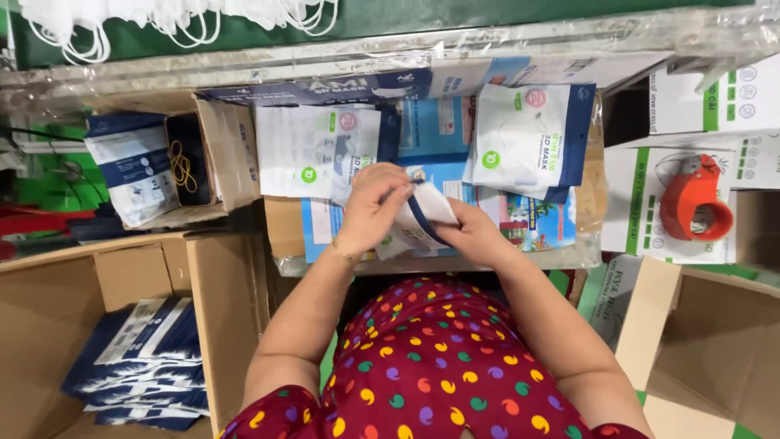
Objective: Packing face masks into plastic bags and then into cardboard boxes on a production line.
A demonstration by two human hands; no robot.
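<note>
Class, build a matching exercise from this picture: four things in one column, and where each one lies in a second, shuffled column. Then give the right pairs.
Things:
1. orange tape dispenser
2. rubber bands
3. stack of blue and white pouches
4. white face masks

Places:
A. in the large cardboard box at lower left
B. on the green surface at the top
C. on the white cartons at right
D. in the small open box at upper left

Pairs: 1-C, 2-D, 3-A, 4-B
</note>
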